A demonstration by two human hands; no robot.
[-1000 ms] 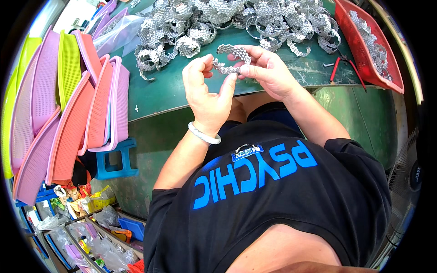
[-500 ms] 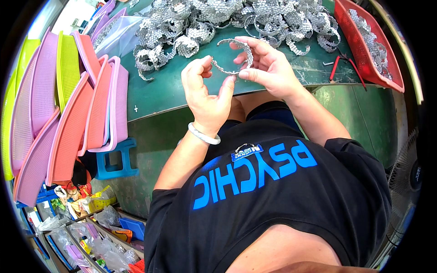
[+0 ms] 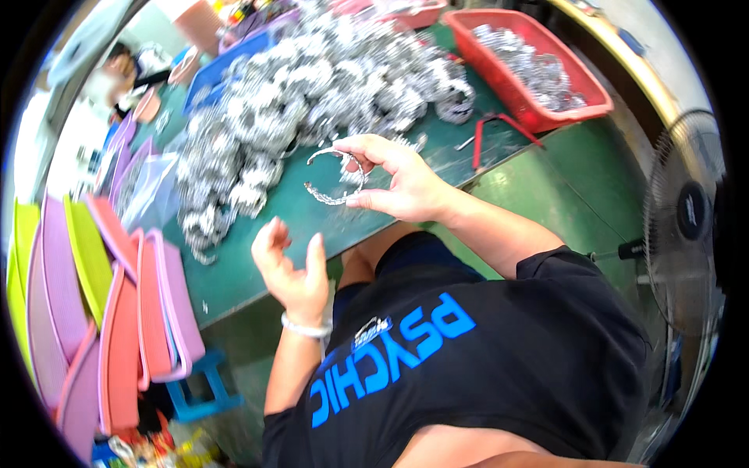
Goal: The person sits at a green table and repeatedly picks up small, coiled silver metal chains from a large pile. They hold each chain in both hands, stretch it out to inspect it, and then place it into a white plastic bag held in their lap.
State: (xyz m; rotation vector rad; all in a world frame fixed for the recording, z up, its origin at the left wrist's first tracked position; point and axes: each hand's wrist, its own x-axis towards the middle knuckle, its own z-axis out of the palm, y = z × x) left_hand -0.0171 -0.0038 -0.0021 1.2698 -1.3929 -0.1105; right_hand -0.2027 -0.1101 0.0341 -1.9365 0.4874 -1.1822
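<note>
A silvery open cuff bracelet (image 3: 334,200) with a textured surface is held above the green table. My right hand (image 3: 406,183) pinches its closed side between thumb and fingers, and its gap faces left. My left hand (image 3: 296,273) is apart from it, lower and to the left, with thumb and fingers spread and nothing between them. Beyond both hands, a big heap of similar silver bracelets (image 3: 312,93) covers much of the table (image 3: 300,242).
At the back right stands a red basket (image 3: 538,122) of silver pieces. Red-handled pliers (image 3: 478,146) lie near the table edge. Nested coloured baskets (image 3: 121,351) and a blue stool (image 3: 211,394) are at left, a fan (image 3: 679,234) at right. A person (image 3: 117,78) appears far left.
My left hand has come off the bracelet and dropped away to the left. The right hand still holds the bracelet, now turned. The whole view has shifted and tilted.
</note>
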